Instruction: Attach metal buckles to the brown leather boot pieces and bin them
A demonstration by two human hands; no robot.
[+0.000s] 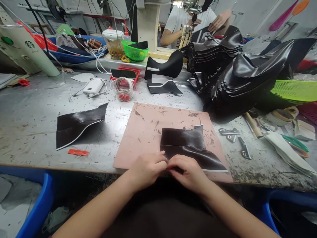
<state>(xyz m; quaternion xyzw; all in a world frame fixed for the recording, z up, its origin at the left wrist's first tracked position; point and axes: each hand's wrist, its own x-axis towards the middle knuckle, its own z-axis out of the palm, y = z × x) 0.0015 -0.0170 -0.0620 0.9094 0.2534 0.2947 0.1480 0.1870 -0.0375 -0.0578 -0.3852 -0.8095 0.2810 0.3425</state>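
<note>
A dark brown glossy leather boot piece [183,139] with a white-edged bottom lies on a pink board [143,132] at the table's front. At its near left corner, my left hand [148,168] and my right hand [189,172] meet with fingertips pinched together on the edge. My fingers cover that corner, so its exact fold is hidden. To the left rests another dark leather piece [79,124] with a white strip along its curved edge. A small red-orange strip [78,152] is on the table just below it.
Stacks of black leather pieces [247,79] rise at the right, with metal tools [244,148] and green-handled scissors [294,145] nearby. A phone [123,73], a white power bank [94,86] and a green basket [135,53] sit behind. Across the table, a person [173,28] works at a sewing machine [146,26].
</note>
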